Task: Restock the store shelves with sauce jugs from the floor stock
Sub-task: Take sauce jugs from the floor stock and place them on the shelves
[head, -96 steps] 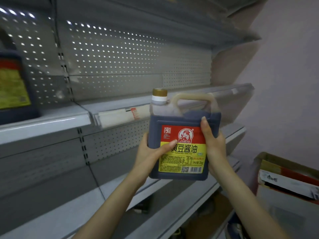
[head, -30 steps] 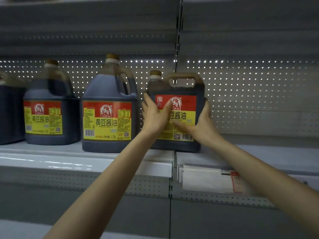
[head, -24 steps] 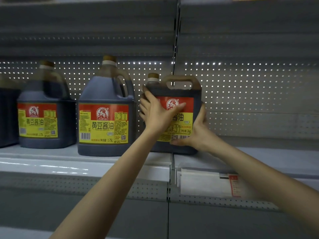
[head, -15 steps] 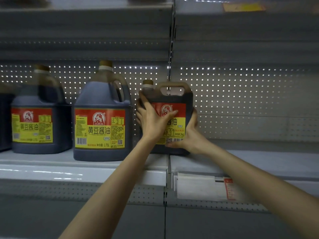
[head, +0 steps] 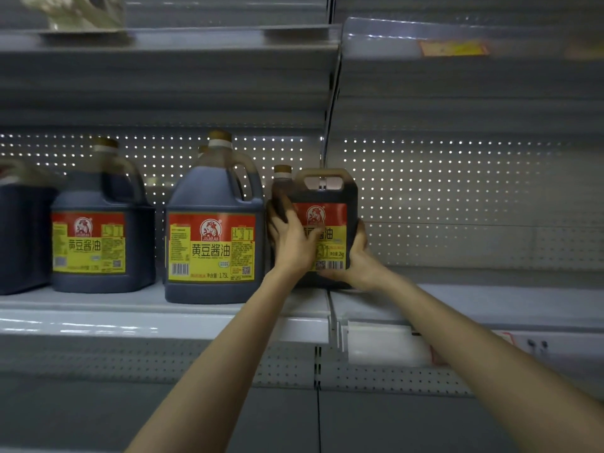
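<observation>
Red-and-yellow label on the dark, round-shouldered plastic sauce jug (head: 214, 230) at centre: 黄豆酱油, 净含量 1.75L. Label on the matching dark jug (head: 88, 243) to its left: 黄豆酱油. Label on the squarer dark jug (head: 327, 217) with a flat top handle: 油 and 净含量 2kg; the other characters are covered.

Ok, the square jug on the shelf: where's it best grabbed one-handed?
Probably by the top handle of the square jug, from the front, fingers through its open loop: it stands upright, loop facing out. The left hand and right hand clasp its sides.
</observation>
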`<state>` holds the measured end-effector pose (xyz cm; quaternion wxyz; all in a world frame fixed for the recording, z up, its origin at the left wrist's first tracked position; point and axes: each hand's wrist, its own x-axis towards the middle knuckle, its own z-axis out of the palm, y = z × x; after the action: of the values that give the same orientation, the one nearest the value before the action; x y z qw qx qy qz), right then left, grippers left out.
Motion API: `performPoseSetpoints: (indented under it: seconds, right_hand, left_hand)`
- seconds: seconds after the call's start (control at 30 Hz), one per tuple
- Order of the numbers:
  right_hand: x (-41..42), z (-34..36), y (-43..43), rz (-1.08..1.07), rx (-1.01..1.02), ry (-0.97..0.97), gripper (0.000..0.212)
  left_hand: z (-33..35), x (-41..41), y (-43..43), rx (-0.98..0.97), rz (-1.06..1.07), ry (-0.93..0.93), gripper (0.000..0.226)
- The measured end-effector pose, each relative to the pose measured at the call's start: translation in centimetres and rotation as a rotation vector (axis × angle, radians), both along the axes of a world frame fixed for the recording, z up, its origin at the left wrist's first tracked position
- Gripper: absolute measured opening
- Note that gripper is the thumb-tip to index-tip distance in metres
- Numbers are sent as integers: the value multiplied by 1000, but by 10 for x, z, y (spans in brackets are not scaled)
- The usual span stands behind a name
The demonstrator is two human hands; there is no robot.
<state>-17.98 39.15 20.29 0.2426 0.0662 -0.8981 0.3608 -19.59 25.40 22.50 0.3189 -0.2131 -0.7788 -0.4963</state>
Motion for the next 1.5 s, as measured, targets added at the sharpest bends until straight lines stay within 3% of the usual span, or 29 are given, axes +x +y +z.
performPoseSetpoints:
  seconds: [0.1,0.23,0.4,0.57,0.83,1.23,1.5]
  right_hand:
    - [22,3,6,-83,124,-20,118]
    - [62,2,17,-371,370,0,92]
    - [122,-15,32,-658,492,100,77]
    - [199,-38,49,-924,573,-10,77]
    - [344,-74,82,-1196,510,-195,78]
    - [544,-149,141,-1519,419,-429,78]
    - [623,-247,163,-1541,280,-685,80]
  left_hand:
    - [-12,10,-10,-218,-15,129,81]
    - [-22,20,-20,-510,93,280,64]
    - [-36,36,-32,-567,99,254,63]
    - [-45,66,-25,-553,5,264,70]
    - [-79,154,51,-584,-246,412,83]
    - [-154,280,180,-732,-562,611,73]
    - [-267,339,230,-915,-730,531,67]
